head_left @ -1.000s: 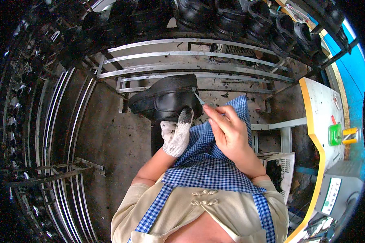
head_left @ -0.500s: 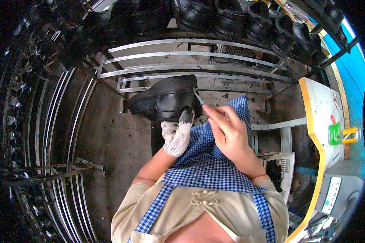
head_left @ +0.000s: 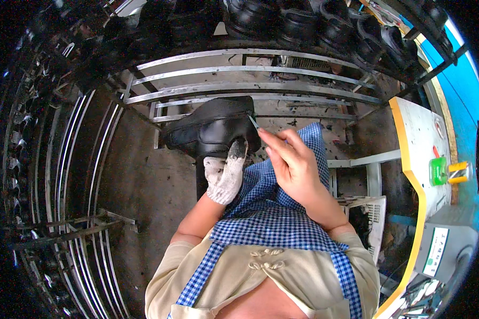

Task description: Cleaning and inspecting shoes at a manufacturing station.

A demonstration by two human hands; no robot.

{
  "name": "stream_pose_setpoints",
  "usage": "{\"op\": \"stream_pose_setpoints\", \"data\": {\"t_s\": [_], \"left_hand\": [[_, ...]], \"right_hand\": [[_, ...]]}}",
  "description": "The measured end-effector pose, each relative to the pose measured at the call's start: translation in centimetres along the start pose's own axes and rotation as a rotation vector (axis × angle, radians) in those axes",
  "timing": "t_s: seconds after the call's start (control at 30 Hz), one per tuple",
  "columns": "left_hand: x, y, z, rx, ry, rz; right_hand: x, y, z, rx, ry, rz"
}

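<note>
Though aslant, shoe (head_left: 213, 133) crosswise, toe (head_left: 173, 139) leftward

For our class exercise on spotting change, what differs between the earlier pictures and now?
The right hand has moved slightly left and up, closer to the black shoe, and less of its thin tool shows. The whole view shifted slightly too. Nothing was taken or let go: the gloved left hand still holds the shoe.
</note>
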State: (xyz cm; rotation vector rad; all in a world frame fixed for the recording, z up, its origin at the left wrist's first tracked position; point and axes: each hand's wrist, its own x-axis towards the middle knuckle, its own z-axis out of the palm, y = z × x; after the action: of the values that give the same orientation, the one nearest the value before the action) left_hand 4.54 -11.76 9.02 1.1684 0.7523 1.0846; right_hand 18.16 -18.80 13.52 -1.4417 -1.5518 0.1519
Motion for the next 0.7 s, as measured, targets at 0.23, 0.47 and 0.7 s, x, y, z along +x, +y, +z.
{"op": "stream_pose_setpoints", "data": {"t_s": [0.23,0.47,0.7], "left_hand": [[-0.9,-1.4,0.8,-0.036,-0.134,0.084],[-0.8,-1.3,-2.2,0.705,-0.226,0.38],[-0.7,-1.4,-2.6,0.869,-0.414,0.417]], "right_hand": [[1.3,0.9,0.8,-0.031,0.121,-0.031],[0.9,3.0,0.0,0.306,0.143,0.227],[1.9,3.5,-0.6,0.153,0.163,-0.106]]}}
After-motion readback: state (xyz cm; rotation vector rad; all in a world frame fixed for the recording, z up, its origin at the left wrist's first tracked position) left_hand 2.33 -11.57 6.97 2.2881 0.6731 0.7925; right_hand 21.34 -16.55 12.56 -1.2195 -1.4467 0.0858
